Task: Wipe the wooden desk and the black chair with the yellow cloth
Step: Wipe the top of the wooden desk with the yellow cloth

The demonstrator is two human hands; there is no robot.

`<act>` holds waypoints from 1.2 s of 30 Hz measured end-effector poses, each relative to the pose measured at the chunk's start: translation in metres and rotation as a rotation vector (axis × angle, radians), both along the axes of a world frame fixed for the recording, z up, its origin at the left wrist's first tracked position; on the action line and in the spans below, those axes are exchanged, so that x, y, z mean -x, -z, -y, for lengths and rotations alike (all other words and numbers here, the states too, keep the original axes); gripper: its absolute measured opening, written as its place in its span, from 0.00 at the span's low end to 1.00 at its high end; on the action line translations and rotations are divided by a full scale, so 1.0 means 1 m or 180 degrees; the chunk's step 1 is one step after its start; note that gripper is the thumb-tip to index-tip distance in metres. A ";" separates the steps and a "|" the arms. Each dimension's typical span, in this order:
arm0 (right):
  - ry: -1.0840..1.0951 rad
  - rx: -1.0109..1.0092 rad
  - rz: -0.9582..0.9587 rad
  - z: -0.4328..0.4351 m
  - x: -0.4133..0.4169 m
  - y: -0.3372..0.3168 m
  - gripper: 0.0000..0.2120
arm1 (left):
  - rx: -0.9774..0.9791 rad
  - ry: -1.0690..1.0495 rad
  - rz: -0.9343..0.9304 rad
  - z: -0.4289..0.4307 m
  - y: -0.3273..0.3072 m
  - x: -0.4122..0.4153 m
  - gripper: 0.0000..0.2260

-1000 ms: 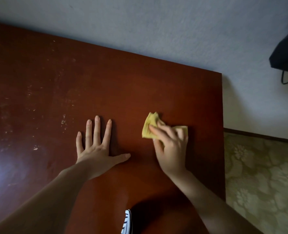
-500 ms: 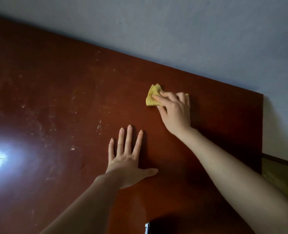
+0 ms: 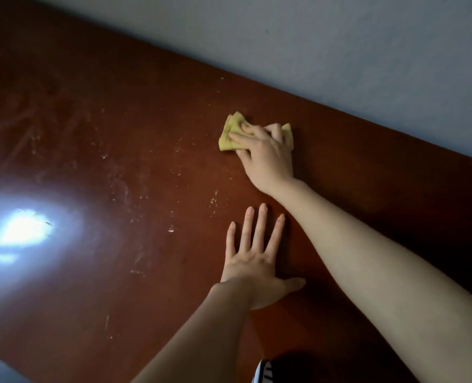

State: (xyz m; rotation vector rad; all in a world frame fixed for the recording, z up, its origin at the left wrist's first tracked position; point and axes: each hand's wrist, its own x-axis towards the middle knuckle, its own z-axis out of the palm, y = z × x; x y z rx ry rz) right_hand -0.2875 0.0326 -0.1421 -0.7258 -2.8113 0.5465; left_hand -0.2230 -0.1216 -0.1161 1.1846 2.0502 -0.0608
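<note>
The reddish-brown wooden desk [image 3: 113,150] fills most of the view, its top marked with pale dust streaks and specks. My right hand [image 3: 268,158] presses a crumpled yellow cloth [image 3: 230,132] flat against the desk near its far edge, fingers spread over the cloth. My left hand [image 3: 257,261] lies flat on the desk nearer to me, palm down with fingers apart, holding nothing. The black chair is not in view.
A grey-blue wall [image 3: 339,51] runs along the desk's far edge. A bright light reflection [image 3: 22,230] glares on the desk at the left. A bit of black-and-white striped fabric [image 3: 263,373] shows at the bottom edge.
My right hand has slid the cloth away from me and leftward across the desk, toward the far edge. The left hand stays flat in place; the view has shifted left.
</note>
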 end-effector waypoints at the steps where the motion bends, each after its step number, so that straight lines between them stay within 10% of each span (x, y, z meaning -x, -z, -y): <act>1: -0.0117 -0.0006 -0.0037 0.013 -0.007 0.001 0.17 | 0.0011 0.0012 -0.0031 0.000 0.000 0.000 0.46; 28: 0.1817 -0.0069 0.0119 -0.110 -0.110 -0.003 0.17 | -0.0035 -0.0042 -0.0079 0.001 0.002 0.000 0.47; 36: 0.1191 -0.0391 0.0105 -0.073 -0.132 0.009 0.18 | -0.0126 -0.0084 -0.0193 -0.002 0.005 0.001 0.45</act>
